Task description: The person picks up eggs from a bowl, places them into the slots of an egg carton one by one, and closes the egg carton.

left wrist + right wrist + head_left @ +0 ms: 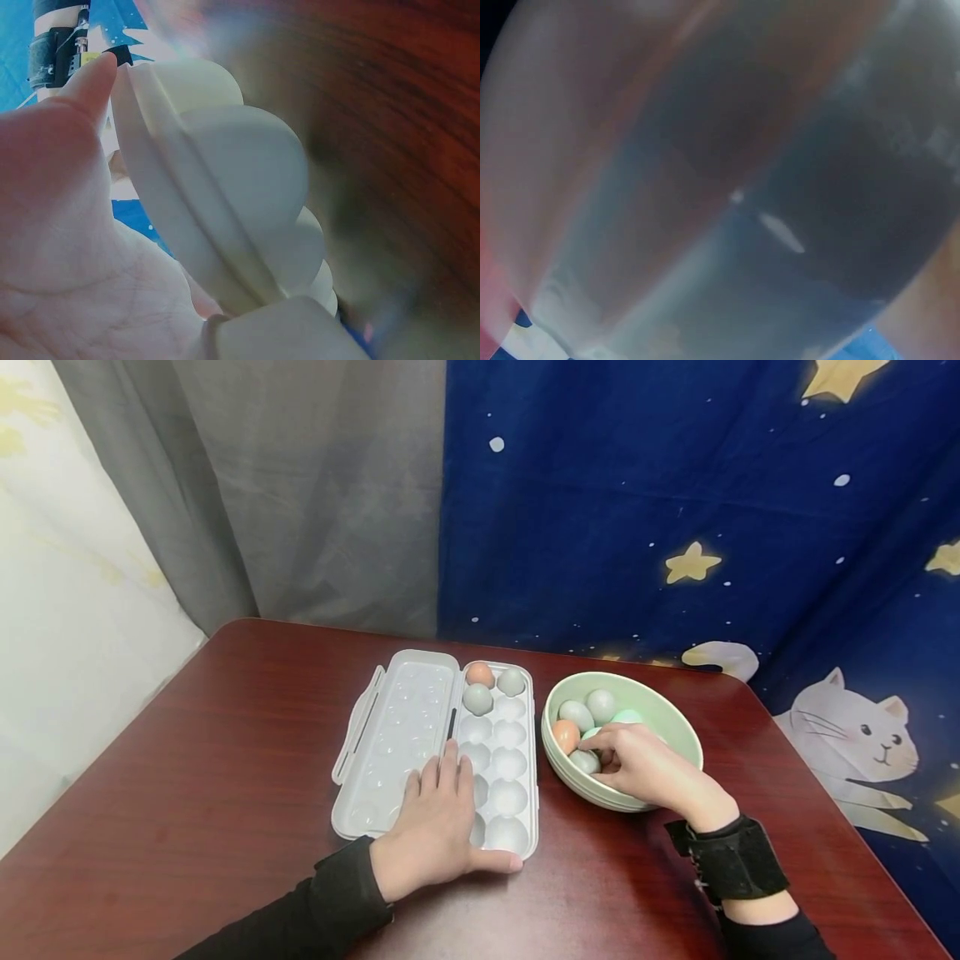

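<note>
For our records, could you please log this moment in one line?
left hand: touches open egg carton | right hand: in pale-green bowl, at grey egg | carton: three eggs seated

White egg tray (397,727) | in it, one orange egg (480,674) and two grey-green eggs (478,698) | right: pale green bowl (681,727) with orange, grey-green and mint eggs (627,716) | dark red-brown table (225,735), streaked grain | far left: plain grey curtain (322,485) | far right: deep blue curtain (570,527) patterned with yellow stars (692,563), white dots (497,444), whitish cat (855,727) | black sleeves (322,897)
</note>
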The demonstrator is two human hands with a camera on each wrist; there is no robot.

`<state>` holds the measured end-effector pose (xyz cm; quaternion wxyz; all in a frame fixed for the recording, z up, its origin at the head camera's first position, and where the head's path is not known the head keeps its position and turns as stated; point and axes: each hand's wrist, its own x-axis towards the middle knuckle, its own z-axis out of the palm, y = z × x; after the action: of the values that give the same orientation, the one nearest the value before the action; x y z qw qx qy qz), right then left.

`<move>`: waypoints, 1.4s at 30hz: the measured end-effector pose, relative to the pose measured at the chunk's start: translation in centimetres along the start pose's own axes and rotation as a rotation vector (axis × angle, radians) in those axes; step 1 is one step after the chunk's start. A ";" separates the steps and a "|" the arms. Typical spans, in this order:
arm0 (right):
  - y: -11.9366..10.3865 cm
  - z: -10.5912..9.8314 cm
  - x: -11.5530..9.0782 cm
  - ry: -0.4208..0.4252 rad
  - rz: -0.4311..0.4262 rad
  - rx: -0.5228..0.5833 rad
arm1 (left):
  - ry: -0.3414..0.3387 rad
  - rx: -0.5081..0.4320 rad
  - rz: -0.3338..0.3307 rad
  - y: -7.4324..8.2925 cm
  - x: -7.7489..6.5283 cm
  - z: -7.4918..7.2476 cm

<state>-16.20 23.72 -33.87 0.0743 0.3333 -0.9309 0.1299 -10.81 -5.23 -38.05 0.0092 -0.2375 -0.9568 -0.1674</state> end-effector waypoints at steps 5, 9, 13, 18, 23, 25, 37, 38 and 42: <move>0.3 0.0 -0.1 0.030 -0.054 0.003 | -0.008 -0.005 -0.002 0.0 0.0 -0.1; 0.5 0.1 -0.2 0.030 -0.046 0.004 | -0.013 -0.007 -0.001 0.0 0.0 -0.1; 0.6 0.5 -0.1 0.035 -0.031 -0.020 | -0.020 -0.004 -0.002 -0.1 0.0 -0.1; 0.7 1.1 0.2 0.073 -0.049 -0.050 | -0.021 -0.007 -0.004 -0.1 0.0 -0.1; 0.8 1.3 0.2 0.093 -0.027 -0.052 | -0.017 -0.009 -0.002 -0.1 0.0 -0.1; 0.8 1.2 0.1 0.091 -0.017 -0.055 | -0.016 -0.003 -0.001 -0.1 0.0 -0.1; 1.0 1.1 0.1 0.068 0.013 0.000 | -0.017 -0.004 -0.007 -0.1 0.0 0.0; 0.9 1.1 0.1 0.067 0.013 0.001 | -0.016 -0.004 -0.007 -0.1 0.0 0.0; 0.9 1.1 0.1 0.064 0.013 0.007 | -0.013 -0.004 -0.007 -0.1 0.0 0.0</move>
<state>-16.93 24.01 -35.03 0.1018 0.3232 -0.9297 0.1444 -10.85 -5.27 -38.11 0.0017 -0.2352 -0.9573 -0.1679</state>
